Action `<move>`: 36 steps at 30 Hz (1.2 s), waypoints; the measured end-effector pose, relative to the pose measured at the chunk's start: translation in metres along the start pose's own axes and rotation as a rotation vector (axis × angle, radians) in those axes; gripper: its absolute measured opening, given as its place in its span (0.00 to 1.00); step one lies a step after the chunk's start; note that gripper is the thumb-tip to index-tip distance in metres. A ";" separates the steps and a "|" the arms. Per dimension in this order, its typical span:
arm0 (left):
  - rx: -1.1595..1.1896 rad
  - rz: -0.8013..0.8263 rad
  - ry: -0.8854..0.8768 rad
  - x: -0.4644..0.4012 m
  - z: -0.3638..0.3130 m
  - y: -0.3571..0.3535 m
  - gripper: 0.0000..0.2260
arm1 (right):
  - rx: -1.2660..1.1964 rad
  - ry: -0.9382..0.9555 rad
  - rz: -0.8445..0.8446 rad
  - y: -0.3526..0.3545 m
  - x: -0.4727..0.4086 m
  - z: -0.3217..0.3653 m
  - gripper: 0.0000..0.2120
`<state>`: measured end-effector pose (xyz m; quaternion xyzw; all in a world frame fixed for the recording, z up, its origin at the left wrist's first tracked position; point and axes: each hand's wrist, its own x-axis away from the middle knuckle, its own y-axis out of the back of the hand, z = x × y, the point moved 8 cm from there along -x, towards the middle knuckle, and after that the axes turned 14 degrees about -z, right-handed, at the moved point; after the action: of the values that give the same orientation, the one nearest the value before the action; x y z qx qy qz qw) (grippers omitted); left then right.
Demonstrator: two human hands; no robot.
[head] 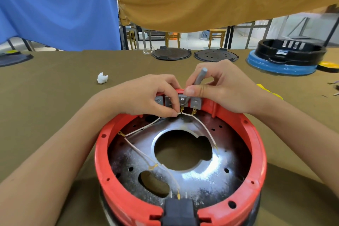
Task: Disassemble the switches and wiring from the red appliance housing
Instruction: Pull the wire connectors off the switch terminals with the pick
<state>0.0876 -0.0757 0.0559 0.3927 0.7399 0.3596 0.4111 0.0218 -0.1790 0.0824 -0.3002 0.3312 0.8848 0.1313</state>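
1. Reaching forward over the housing [255, 154], both forearms angled inward, hands meeting at its far rim.
2. Left hand [146, 95]: knuckles up, fingers curled down, thumb and forefinger pinching the end of a white wire [187, 114] right at a brass terminal [182, 109] under the switches [180, 100].
3. Right hand [218, 88]: fingers curled around a grey tool [200, 77], thumb pressed along the rim, tool slanting down to the third switch from the left; tip hidden behind the thumb.
4. Sitting upside down on the table [55, 101], near edge, centre of view: round red plastic housing, open side up, screw holes spaced around its rim.
5. Lining the inside: scuffed metal plate [201, 176] with a large central cutout, a smaller oval hole lower left and small round holes scattered about.
6. Mounted in a row in the far wall: four grey switches, metal tabs facing inward, two brass terminals visible on the right pair.
7. Trailing across the plate: several thin white wires with brass ends, one curving right to a loose end [216, 146], others running left and down toward the black socket [180, 211] at the near rim.
8. Lying further off on the table: crumpled white tissue [102, 78], two dark round lids [194, 54], a black ring [290, 51] on a blue base.
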 end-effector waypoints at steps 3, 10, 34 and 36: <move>0.005 0.000 0.001 0.000 0.000 0.000 0.02 | -0.027 -0.042 -0.038 0.000 -0.002 -0.003 0.04; 0.012 0.007 0.004 0.000 -0.001 -0.001 0.02 | -0.066 -0.201 -0.104 0.001 -0.001 -0.014 0.09; 0.031 0.006 0.006 0.000 0.000 -0.001 0.03 | 0.002 -0.067 -0.063 -0.001 -0.003 -0.001 0.07; 0.032 0.004 0.002 0.000 0.000 -0.001 0.03 | -0.009 -0.083 -0.065 -0.002 -0.005 -0.001 0.08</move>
<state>0.0871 -0.0765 0.0551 0.4006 0.7450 0.3490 0.4033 0.0267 -0.1783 0.0843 -0.2746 0.3115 0.8933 0.1721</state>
